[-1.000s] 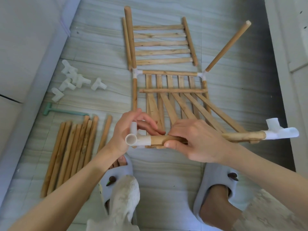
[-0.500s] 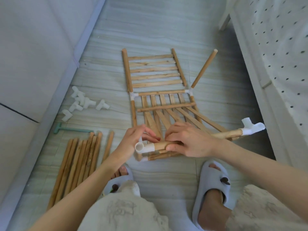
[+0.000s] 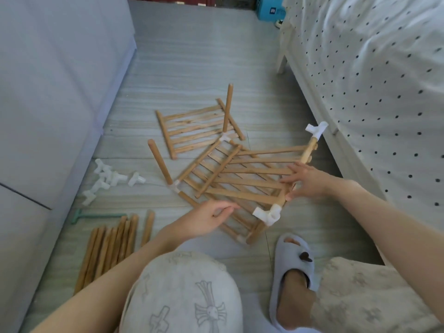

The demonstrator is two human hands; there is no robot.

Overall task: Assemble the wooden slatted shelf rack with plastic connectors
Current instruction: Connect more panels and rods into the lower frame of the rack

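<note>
Soft, even daylight fills the scene, moderately bright, with no glare or blown highlights; under the right hand (image 3: pixel 310 180) the slats (image 3: pixel 249 176) cast faint, diffuse shadows onto the floor (image 3: pixel 197 68); a darker shadow band lies beyond that hand, along the foot of the bed (image 3: pixel 374 80); wide-angle distortion bows the edges, bending the wall panels (image 3: pixel 48 92) far to the left of the left hand (image 3: pixel 204 218); detail is slightly soft throughout, softest at the corners.

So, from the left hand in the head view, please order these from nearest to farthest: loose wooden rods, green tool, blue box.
From the left hand:
1. Loose wooden rods, on the floor just to its left.
2. Green tool, farther left, beyond the rods' tips.
3. Blue box, far across the room, by the bed.
</note>
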